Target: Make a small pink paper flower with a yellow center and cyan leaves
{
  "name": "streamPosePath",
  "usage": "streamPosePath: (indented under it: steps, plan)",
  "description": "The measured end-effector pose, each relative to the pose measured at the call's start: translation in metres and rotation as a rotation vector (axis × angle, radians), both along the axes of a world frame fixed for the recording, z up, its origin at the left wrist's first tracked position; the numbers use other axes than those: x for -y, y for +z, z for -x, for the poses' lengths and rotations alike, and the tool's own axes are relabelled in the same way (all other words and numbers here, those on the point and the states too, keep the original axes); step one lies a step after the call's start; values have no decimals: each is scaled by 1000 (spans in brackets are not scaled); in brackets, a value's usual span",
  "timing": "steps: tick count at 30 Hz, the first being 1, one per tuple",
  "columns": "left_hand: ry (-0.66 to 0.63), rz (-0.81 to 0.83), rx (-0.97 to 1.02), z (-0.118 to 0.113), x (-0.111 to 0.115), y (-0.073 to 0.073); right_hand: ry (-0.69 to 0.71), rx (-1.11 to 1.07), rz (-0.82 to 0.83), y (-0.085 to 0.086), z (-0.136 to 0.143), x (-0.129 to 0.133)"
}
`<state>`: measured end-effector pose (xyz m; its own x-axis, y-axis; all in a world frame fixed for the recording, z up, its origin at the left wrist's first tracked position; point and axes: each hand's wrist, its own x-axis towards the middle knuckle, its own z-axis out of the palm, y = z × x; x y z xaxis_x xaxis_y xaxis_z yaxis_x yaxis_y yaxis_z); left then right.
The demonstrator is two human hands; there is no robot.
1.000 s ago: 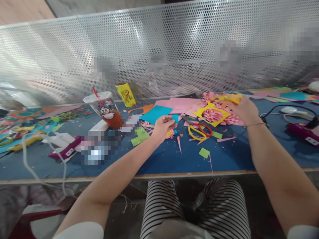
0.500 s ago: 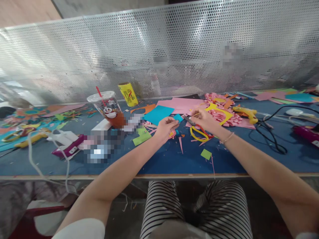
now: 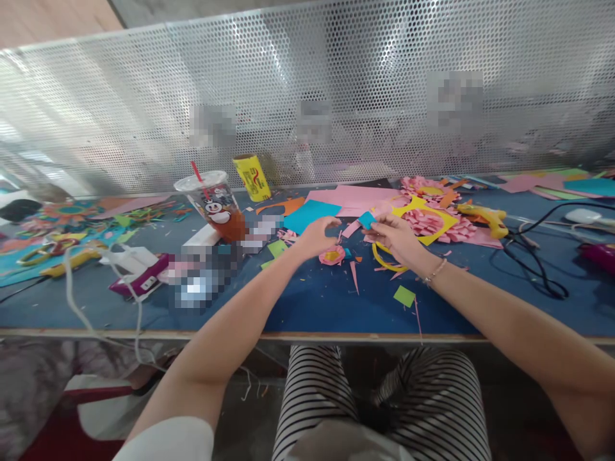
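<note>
Right hand [image 3: 396, 238], fingers clamped on a small flat piece of blue paper [image 3: 366, 221] above the desk [image 3: 312, 310]; left hand [image 3: 316, 237], fingers curved apart, near a round, ruffled pink paper flower [image 3: 332, 256].

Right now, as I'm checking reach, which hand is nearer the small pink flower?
Left. In view, the left hand is close, upper left of the small pink flower; the right hand is farther, to its right.

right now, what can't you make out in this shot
All in the head view:
Blue scrap: held end, covered by the right hand.
Scissors: mostly hidden behind that hand.
Patch below the cup: pixelated.
Rightmost power strip: cut off by the right edge.
Whatever is behind the mesh: obscured by it.
</note>
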<state>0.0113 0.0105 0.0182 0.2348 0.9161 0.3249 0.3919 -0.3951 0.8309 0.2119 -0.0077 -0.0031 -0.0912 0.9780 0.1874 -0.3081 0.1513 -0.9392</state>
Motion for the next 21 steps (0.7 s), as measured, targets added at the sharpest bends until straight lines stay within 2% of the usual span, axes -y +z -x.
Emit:
streamPosePath:
  steps: [1, 4, 7, 11, 15, 18, 21]
  plan:
    - [5, 38, -75, 7, -4, 1, -8, -23, 15, 1, -2, 0]
    - [-105, 180, -253, 23, -14, 0, -27, -47, 48, 2, -5, -2]
    - [-174, 198, -332, 28, -19, -6, -25, -52, 58, 1, -7, -3]
    - [-156, 209, -447, 26, -20, -14, -24, -33, 71, -3, -6, -4]
    - [-150, 286, -537, 22, -16, -11, -22, -15, 59, -5, -6, -5]
    - [-142, 330, -501, 21, -10, -4, -18, -8, 63, -6, -7, -6]
    - [-109, 334, -343, 19, -6, 0, -22, -6, 61, -7, -7, -7]
